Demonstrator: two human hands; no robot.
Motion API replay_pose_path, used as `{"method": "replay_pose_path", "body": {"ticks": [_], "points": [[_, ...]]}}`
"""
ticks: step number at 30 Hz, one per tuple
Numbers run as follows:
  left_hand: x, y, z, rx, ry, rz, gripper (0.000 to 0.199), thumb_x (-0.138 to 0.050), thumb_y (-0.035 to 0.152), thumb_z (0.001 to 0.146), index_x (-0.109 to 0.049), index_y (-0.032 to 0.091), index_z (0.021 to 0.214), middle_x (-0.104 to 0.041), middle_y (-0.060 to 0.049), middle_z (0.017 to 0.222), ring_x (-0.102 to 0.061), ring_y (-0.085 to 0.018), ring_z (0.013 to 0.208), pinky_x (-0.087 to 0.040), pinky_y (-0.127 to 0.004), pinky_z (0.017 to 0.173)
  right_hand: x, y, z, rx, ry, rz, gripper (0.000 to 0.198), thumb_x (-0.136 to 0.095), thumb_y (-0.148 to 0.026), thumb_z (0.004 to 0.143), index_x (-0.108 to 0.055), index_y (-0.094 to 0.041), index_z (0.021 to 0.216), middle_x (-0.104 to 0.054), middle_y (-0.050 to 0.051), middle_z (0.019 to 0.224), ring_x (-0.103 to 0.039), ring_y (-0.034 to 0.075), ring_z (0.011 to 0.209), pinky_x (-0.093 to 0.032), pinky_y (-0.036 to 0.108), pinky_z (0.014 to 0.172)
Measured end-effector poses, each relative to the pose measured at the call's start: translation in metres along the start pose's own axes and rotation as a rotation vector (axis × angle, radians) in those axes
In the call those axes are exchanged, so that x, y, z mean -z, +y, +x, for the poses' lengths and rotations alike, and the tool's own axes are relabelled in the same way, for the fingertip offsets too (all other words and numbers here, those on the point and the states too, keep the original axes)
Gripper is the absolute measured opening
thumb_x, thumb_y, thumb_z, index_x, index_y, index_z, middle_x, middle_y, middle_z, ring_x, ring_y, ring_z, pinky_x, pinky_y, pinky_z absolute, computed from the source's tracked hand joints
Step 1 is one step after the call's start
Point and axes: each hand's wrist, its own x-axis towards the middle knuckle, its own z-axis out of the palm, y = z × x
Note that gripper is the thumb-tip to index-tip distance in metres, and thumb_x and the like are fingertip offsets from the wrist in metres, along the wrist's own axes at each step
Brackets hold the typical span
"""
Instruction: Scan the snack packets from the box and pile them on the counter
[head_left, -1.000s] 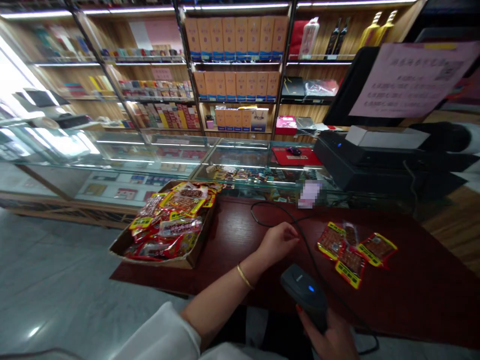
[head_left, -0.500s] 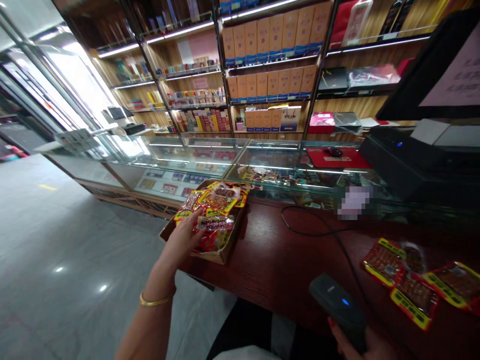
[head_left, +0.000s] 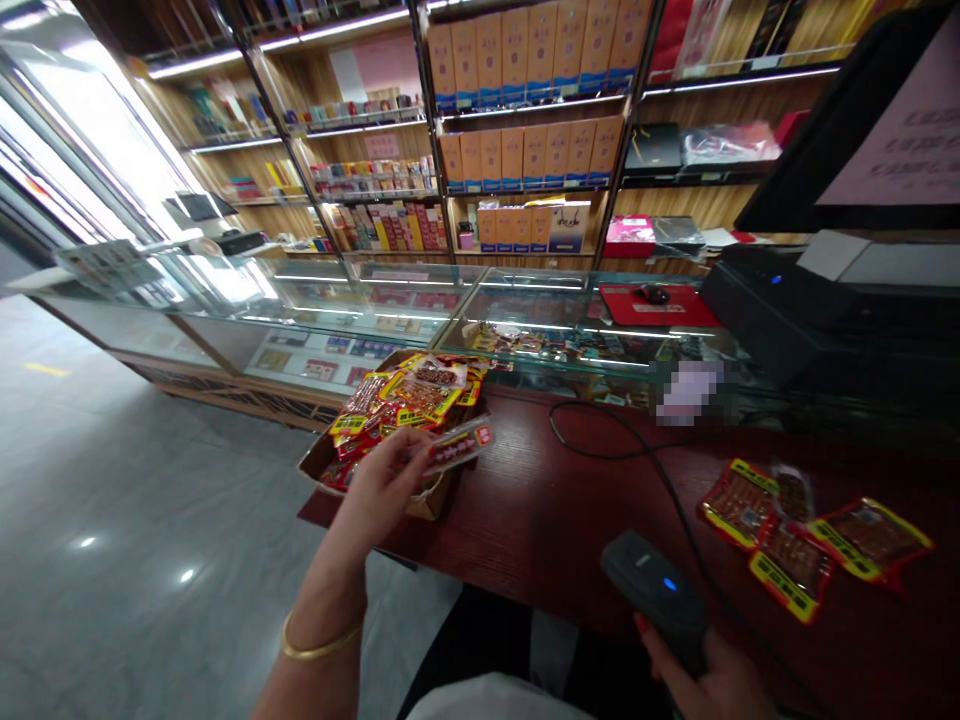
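Note:
Between the fingertips of my left hand is a narrow, clear snack packet with a red mark at its end, held over the right side of a cardboard box. Red and yellow snack packets fill this box at the left end of the dark wooden counter. My right hand wraps around a black barcode scanner with a lit blue light, low at the front. Several loose snack packets lie on the counter to the right of the scanner.
A black cable loops across the counter. Behind it runs a glass display case with a red mat and mouse on top. At the right stands a dark monitor. Shelves of boxes line the back wall.
My left hand has closed on a narrow packet and lifted it out of the box, moving slightly right. My right hand still holds the scanner. The view has shifted a little.

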Motion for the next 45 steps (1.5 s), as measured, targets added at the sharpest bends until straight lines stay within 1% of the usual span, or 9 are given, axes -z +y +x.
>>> {"method": "replay_pose_path", "body": {"ticks": [5, 9, 13, 19, 24, 28, 35, 39, 45], "points": [[-0.126, -0.010, 0.001, 0.227, -0.232, -0.490, 0.031, -0.072, 0.041, 0.083, -0.069, 0.017, 0.103, -0.074, -0.004, 0.086, -0.068, -0.018, 0.078, -0.052, -0.025, 0.066, -0.006, -0.013, -0.003, 0.059, -0.040, 0.016, 0.035, -0.069, -0.056, 0.082, -0.081, -0.023, 0.082, -0.082, 0.008, 0.069, -0.080, 0.031, 0.071, -0.064, 0.031, 0.072], [-0.181, -0.025, 0.003, 0.417, -0.393, -0.714, 0.044, -0.079, 0.038, 0.078, -0.076, 0.014, 0.115, -0.078, -0.013, 0.112, -0.072, -0.025, 0.098, -0.055, -0.032, 0.082, 0.001, -0.010, -0.004, 0.176, -0.159, -0.020, 0.031, -0.067, -0.045, 0.086, -0.082, -0.021, 0.099, -0.085, 0.010, 0.094, -0.082, 0.030, 0.087, -0.065, 0.031, 0.080], [-0.184, -0.030, 0.005, 0.549, -0.489, -0.825, 0.047, -0.079, 0.036, 0.079, -0.076, 0.016, 0.122, -0.077, -0.013, 0.119, -0.073, -0.025, 0.102, -0.055, -0.034, 0.088, 0.007, -0.006, -0.009, 0.204, -0.187, -0.050, 0.031, -0.065, -0.042, 0.088, -0.081, -0.020, 0.105, -0.085, 0.010, 0.099, -0.082, 0.029, 0.091, -0.065, 0.031, 0.083], [-0.178, -0.030, 0.008, 0.615, -0.487, -0.849, 0.045, -0.083, 0.034, 0.076, -0.078, 0.019, 0.118, -0.078, -0.011, 0.116, -0.073, -0.023, 0.099, -0.055, -0.031, 0.084, 0.005, -0.014, -0.013, 0.207, -0.175, -0.029, 0.030, -0.066, -0.039, 0.086, -0.081, -0.022, 0.106, -0.085, 0.010, 0.097, -0.082, 0.029, 0.087, -0.065, 0.032, 0.081], [-0.180, -0.037, 0.008, 0.584, -0.488, -0.805, 0.054, -0.083, 0.039, 0.076, -0.075, 0.017, 0.124, -0.078, -0.015, 0.115, -0.073, -0.025, 0.098, -0.055, -0.032, 0.079, 0.003, -0.022, -0.015, 0.162, -0.091, 0.032, 0.030, -0.063, -0.040, 0.087, -0.081, -0.022, 0.104, -0.085, 0.011, 0.098, -0.081, 0.030, 0.091, -0.065, 0.035, 0.083], [-0.181, -0.040, 0.008, 0.532, -0.490, -0.741, 0.061, -0.083, 0.045, 0.074, -0.073, 0.016, 0.127, -0.078, -0.015, 0.112, -0.072, -0.027, 0.098, -0.054, -0.033, 0.076, 0.008, -0.017, -0.013, 0.163, -0.173, -0.014, 0.030, -0.067, -0.040, 0.085, -0.080, -0.021, 0.104, -0.085, 0.011, 0.098, -0.081, 0.031, 0.092, -0.064, 0.034, 0.084], [-0.186, -0.033, 0.006, 0.574, -0.496, -0.829, 0.048, -0.083, 0.039, 0.074, -0.076, 0.018, 0.116, -0.079, -0.010, 0.106, -0.071, -0.019, 0.084, -0.052, -0.027, 0.071, 0.007, -0.022, -0.016, 0.114, -0.096, 0.006, 0.032, -0.062, -0.041, 0.087, -0.080, -0.021, 0.105, -0.084, 0.012, 0.100, -0.080, 0.032, 0.095, -0.063, 0.038, 0.087], [-0.220, -0.012, 0.009, 0.523, -0.597, -0.798, 0.041, -0.080, 0.039, 0.077, -0.073, 0.019, 0.113, -0.076, -0.008, 0.105, -0.069, -0.017, 0.082, -0.054, -0.028, 0.071, 0.016, -0.022, -0.016, 0.107, -0.067, -0.015, 0.029, -0.064, -0.040, 0.086, -0.080, -0.020, 0.100, -0.085, 0.011, 0.094, -0.081, 0.031, 0.089, -0.064, 0.035, 0.080], [-0.326, 0.062, 0.020, 0.422, -0.835, -0.778, 0.031, -0.079, 0.028, 0.076, -0.075, 0.012, 0.103, -0.075, -0.011, 0.093, -0.067, -0.017, 0.075, -0.056, -0.031, 0.072, 0.035, -0.013, -0.021, 0.135, -0.060, -0.080, 0.030, -0.063, -0.043, 0.089, -0.080, -0.019, 0.095, -0.085, 0.010, 0.087, -0.082, 0.030, 0.079, -0.064, 0.032, 0.073]]}}
